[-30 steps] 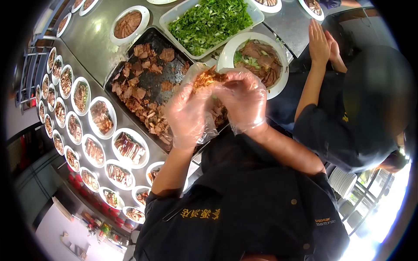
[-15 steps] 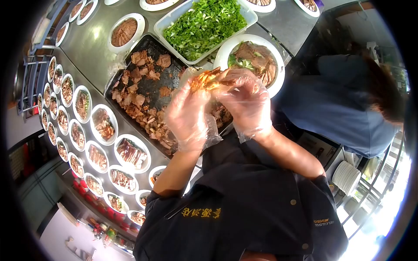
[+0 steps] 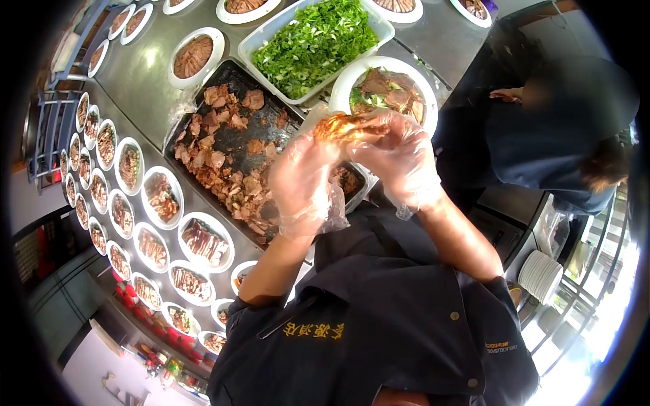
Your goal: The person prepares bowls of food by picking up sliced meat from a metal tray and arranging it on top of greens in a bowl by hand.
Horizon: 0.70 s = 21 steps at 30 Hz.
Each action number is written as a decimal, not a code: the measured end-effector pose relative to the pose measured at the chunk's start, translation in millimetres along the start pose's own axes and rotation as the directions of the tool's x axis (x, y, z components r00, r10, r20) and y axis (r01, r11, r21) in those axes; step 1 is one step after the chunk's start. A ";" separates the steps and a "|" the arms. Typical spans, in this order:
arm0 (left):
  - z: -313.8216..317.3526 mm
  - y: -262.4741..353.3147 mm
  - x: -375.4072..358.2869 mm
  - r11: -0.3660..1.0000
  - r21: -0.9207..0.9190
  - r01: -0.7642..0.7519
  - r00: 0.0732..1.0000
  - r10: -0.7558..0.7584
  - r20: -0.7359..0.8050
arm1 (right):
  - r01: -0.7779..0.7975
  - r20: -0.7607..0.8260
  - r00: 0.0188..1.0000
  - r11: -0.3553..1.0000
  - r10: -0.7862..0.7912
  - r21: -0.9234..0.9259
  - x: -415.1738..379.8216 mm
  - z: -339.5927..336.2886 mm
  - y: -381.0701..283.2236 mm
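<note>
A reddish-brown piece of meat (image 3: 345, 128) is held up between both hands, above the right part of a black tray (image 3: 230, 145). My left hand (image 3: 302, 177), in a clear plastic glove, closes on its left end. Gloved the same way, my right hand (image 3: 401, 161) grips its right end. Chopped brown meat (image 3: 223, 177) covers much of the tray's left and lower part. Just behind my right hand is a white bowl (image 3: 344, 88) holding sliced meat and greens. A clear tub (image 3: 252, 47) of chopped green herbs (image 3: 311, 44) stands beyond the tray.
Many white oval plates of sliced meat (image 3: 205, 242) stand in rows at the left. More plates (image 3: 196, 57) sit along the far side of the steel table (image 3: 145, 71). At the right a person in dark blue (image 3: 542, 142) bends over. A stack of white plates (image 3: 540, 276) is below.
Both hands have shifted slightly right with the meat, which now lies more level. The person at the right has moved, and a hand of theirs now shows.
</note>
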<state>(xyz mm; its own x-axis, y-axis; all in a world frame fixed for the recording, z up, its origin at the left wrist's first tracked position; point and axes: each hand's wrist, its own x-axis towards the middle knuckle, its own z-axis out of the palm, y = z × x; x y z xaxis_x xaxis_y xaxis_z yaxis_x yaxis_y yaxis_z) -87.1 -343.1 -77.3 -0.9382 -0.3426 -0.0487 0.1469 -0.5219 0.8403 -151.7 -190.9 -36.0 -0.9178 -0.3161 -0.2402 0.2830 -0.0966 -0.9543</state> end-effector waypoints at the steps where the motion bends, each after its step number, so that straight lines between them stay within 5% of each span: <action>1: 2.6 2.1 -0.3 0.995 -0.099 0.028 1.000 -0.026 0.012 | 0.007 0.035 0.999 0.998 -0.009 0.068 -2.3 -0.2 -5.3; 10: 16.4 13.5 -2.0 0.956 -0.231 0.179 0.978 -0.199 -0.067 | -0.013 0.060 0.998 0.969 -0.002 0.246 -11.3 -6.1 -5.4; 16: 14.0 5.7 -8.1 0.979 -0.172 0.110 0.990 -0.122 -0.064 | -0.112 0.160 0.986 0.896 0.046 0.430 -10.6 -14.9 1.9; 19: 6.6 -4.3 -10.4 0.999 0.047 -0.017 0.997 0.021 -0.071 | -0.031 0.027 0.999 0.962 0.025 0.270 -17.2 -4.5 -4.9; 21: 4.9 -8.7 -10.9 0.994 0.058 -0.089 0.996 0.090 -0.018 | 0.155 0.018 0.988 0.982 -0.154 -0.111 -14.7 -6.9 -0.1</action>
<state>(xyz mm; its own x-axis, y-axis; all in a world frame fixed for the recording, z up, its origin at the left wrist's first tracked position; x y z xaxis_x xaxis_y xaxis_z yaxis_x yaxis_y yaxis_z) -79.7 -331.0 -81.4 -0.9152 -0.4026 0.0177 0.2116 -0.4427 0.8714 -140.2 -179.7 -33.6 -0.9452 -0.3147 -0.0872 0.1047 -0.0394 -0.9937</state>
